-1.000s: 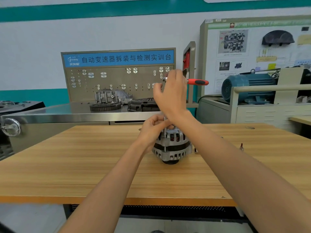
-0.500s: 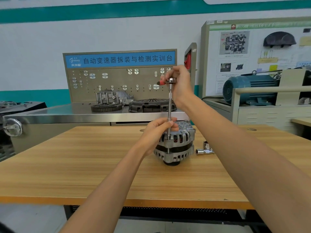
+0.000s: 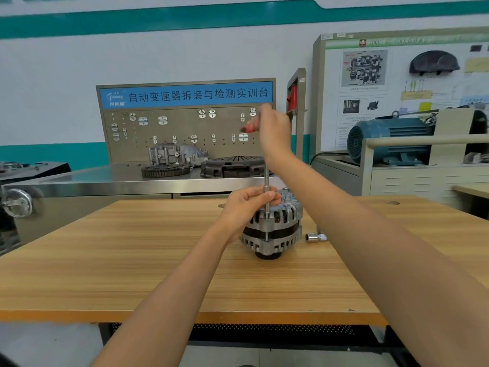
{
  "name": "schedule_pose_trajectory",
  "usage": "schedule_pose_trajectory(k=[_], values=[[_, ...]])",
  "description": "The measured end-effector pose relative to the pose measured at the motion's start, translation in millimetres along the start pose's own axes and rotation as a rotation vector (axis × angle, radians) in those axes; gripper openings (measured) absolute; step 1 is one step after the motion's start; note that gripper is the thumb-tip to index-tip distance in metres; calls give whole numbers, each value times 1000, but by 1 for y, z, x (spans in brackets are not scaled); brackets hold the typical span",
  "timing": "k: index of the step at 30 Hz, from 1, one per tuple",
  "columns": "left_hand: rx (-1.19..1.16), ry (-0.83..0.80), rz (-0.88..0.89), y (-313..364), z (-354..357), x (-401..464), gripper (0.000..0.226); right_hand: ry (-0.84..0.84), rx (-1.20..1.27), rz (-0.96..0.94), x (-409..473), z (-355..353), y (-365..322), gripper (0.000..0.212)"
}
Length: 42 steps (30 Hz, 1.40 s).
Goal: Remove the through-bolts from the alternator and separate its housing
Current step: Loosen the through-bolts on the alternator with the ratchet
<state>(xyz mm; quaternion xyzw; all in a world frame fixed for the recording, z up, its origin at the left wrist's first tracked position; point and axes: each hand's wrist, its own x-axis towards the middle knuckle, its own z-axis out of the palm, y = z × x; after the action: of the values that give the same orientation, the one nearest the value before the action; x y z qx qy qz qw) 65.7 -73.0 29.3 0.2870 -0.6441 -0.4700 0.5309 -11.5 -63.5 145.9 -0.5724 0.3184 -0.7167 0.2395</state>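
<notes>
The alternator (image 3: 272, 229) stands pulley-down near the middle of the wooden counter (image 3: 132, 260), its ribbed aluminium housing halves clamped round a dark central band; I judge it dense and heavy for its bulk, rigid, with cast fins that give good purchase but could chip if levered hard, so the upper shell's rim and the mounting lugs look the sound places to take hold; a through-bolt (image 3: 266, 235) shows as a slim bright shank crossing the band on the near side. A long extension bar (image 3: 266, 181) rises straight from that bolt's head. The left hand (image 3: 247, 207) grasps the top of the housing, fingers curled and thumb against the bar's lower end, steadying both; the right hand (image 3: 274, 131) is clenched round the red-handled ratchet (image 3: 248, 128) at the bar's top, blurred. A loose socket (image 3: 313, 237) lies on the counter just beside the alternator on the right.
</notes>
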Motion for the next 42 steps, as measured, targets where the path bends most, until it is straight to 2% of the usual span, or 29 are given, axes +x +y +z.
schedule_pose_trajectory(k=[3,4,6,8,10,13,16,18,20,21,23,26,27,28,30,32,35,38,42], values=[[33,39,28,-1,3,-1,12,95,-978,-486,-14,0,17,17],[49,51,36,-1,3,-1,12,121,-1169,-522,-16,0,23,26],[72,56,36,0,4,-1,13,166,-1214,-506,-15,1,24,35],[69,31,27,0,3,-1,13,149,-1063,-483,-11,1,22,29],[67,1,17,0,1,0,22,82,-787,-441,-11,2,20,15],[30,-18,-13,0,0,1,25,32,-236,-190,-5,1,11,35],[13,-24,-20,-1,1,0,17,-48,244,93,4,-9,1,42],[9,-29,-19,-1,0,0,16,-151,493,204,7,-15,-3,46],[6,-36,-15,-1,-1,0,17,-169,572,230,7,-13,-5,47],[3,-38,-14,-1,-1,-1,17,-152,512,208,6,-10,-4,46],[-6,-28,-12,-2,-2,-1,19,-99,219,75,-2,-2,-2,39],[20,-7,23,-4,-2,-2,20,-11,-555,-347,-16,1,15,13],[33,3,34,-4,-1,-2,16,49,-830,-453,-19,0,20,14],[42,13,43,-4,-1,-2,13,105,-1044,-498,-20,0,25,25],[50,31,63,-4,1,-1,15,189,-1193,-483,-19,1,26,36],[35,43,69,-5,2,-2,14,190,-1103,-436,-16,0,23,33],[47,51,53,-6,4,-1,16,79,-634,-381,-15,0,17,6],[43,27,27,-5,4,-1,18,13,-150,-138,-8,0,7,30],[11,-6,27,-5,1,-2,16,-57,454,205,4,-12,-5,43]])
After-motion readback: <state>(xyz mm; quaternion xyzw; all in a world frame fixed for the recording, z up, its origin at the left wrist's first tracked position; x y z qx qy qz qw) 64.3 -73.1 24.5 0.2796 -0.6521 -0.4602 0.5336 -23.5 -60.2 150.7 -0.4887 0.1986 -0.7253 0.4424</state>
